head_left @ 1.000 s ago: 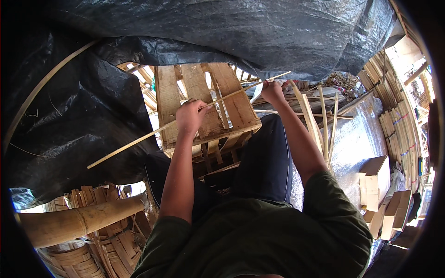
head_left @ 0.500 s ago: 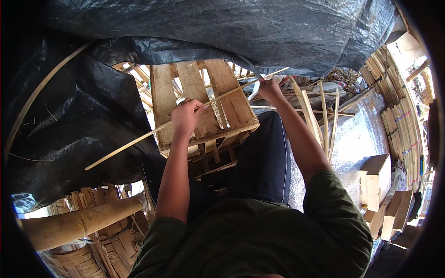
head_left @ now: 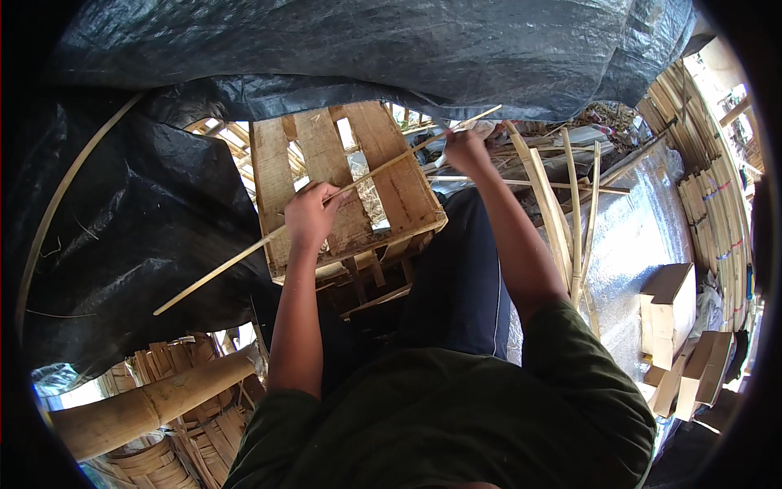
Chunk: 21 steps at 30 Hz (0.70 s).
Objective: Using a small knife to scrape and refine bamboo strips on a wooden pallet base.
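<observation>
Head view. Landmark: slatted wooden crate [head_left: 330, 155], in front of the seated person, just past the knees.

Long thin pale strip [head_left: 220, 271] lies slantwise over the crate: near end out to the crate's left over black plastic sheeting [head_left: 366, 49], far end past its far right corner. Left hand [head_left: 309, 216] over the crate's left part, fingers pinched round the strip near mid-length. Right hand [head_left: 467, 152] just off the crate's right side, up by the strip's far end; fingers clenched, a greyish flat edge showing just beside them. View poor here, small and crowded: cannot tell whether they grip that piece, the strip or both.

Sheeting runs beyond the crate and down its left. Nearer than the crate, off left: thick bamboo pole [head_left: 155, 403], woven basketwork [head_left: 147, 464] beneath. Right of the crate: split bamboo lengths [head_left: 575, 220] standing at a lean, then a shiny silver sheet [head_left: 631, 236]. Farther right: cardboard boxes [head_left: 672, 306] and tied bundles of strips [head_left: 721, 220].
</observation>
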{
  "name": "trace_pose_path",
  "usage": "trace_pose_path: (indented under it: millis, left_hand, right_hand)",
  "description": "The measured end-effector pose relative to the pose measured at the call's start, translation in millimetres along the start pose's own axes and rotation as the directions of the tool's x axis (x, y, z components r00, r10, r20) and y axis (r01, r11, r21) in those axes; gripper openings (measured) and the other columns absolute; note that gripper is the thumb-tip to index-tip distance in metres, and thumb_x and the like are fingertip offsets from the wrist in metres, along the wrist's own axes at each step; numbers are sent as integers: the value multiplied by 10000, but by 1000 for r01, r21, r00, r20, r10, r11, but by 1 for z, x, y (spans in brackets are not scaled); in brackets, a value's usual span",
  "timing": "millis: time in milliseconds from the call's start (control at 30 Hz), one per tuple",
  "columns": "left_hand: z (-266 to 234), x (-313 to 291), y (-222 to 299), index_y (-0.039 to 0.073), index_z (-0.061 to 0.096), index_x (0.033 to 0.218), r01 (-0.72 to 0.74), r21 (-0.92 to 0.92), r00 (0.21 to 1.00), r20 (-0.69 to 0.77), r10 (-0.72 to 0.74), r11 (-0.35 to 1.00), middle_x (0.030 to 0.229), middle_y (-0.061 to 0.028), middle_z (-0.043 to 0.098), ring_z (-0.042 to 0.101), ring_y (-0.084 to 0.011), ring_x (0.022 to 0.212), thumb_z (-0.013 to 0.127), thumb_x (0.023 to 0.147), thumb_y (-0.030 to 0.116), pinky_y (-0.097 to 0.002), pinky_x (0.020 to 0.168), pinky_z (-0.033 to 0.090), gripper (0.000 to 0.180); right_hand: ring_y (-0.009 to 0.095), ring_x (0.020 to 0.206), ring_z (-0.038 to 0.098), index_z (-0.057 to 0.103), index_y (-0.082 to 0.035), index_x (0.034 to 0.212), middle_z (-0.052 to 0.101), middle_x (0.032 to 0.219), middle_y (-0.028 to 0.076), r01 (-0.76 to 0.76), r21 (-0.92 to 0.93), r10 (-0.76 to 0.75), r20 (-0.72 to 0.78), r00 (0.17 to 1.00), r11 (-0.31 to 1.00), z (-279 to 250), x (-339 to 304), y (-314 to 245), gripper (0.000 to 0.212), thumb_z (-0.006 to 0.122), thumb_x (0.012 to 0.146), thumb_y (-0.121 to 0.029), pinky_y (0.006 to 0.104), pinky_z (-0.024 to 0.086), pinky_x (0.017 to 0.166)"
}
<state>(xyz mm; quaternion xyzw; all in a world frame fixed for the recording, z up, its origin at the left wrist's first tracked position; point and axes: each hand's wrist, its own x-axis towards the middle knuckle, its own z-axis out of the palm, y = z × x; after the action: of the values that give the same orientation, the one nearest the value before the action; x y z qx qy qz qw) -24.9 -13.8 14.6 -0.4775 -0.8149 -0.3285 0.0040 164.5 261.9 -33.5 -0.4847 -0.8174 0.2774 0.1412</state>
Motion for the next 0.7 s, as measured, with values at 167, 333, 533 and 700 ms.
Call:
trace_pose_path:
  millis: [167, 333, 533, 700]
  left_hand:
    - [-2, -2, -6, 92, 718, 848, 14, 10, 1000, -19, -14, 1000, 819, -45, 725, 719, -213, 723, 802, 811, 342, -309, 618, 537, 266]
    - [-5, 1, -3, 83, 713, 840, 17, 0, 1000, -13, -17, 1000, 816, -50, 722, 720, -204, 724, 813, 804, 323, -307, 619, 539, 262]
    - [1, 3, -3, 59, 719, 853, 25, -31, 1000, -13, -25, 999, 801, -77, 718, 711, -214, 723, 828, 794, 281, -316, 616, 516, 255]
    - [-3, -2, -7, 54, 716, 843, 21, 4, 999, -33, -21, 1000, 808, -78, 717, 709, -220, 721, 828, 795, 269, -315, 631, 515, 247]
  right_hand:
    - [294, 677, 711, 660, -43, 1167, 723, 861, 176, -279, 353, -188, 856, 482, 893, -36, -34, 30, 492, 483, 1020, -479, 389, 481, 492]
    - [356, 959, 706, 603, 0, 1065, 684, 1086, 235, -608, 558, -609, 779, 149, 565, -47, -97, 73, 418, 474, 1034, -396, 424, 602, 696]
    - [305, 1120, 627, 530, 42, 1170, 608, 1234, 216, -435, 889, -84, 449, 890, 144, -14, -80, 134, 365, 501, 1042, -299, 482, 568, 932]
    - [115, 712, 602, 575, 6, 1017, 625, 881, 90, -221, 949, 91, 206, 974, 224, -37, -85, 43, 300, 463, 1066, -268, 366, 596, 776]
